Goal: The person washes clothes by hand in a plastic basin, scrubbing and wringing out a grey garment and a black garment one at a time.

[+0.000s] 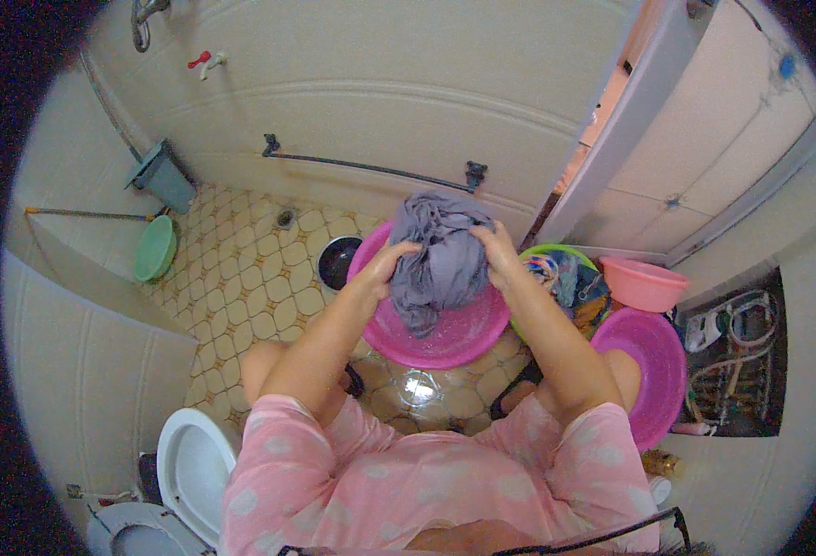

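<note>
Both my hands hold up a bunched grey cloth [440, 264], which looks wet and crumpled. My left hand [390, 263] grips its left side, and my right hand [499, 255] grips its right side. Beneath the cloth stands a pink basin [463, 345] on the floor, its inside partly hidden by the cloth. The cloth's lower end hangs down into the basin's opening. What kind of garment it is, I cannot tell.
A green-rimmed tub [556, 248] of clothes stands right of the pink basin, near a salmon basin [644, 284] and a magenta basin [664, 371]. A dark bowl [338, 263] sits left. A toilet [181, 463] is at lower left; a towel bar [371, 167] runs along the wall.
</note>
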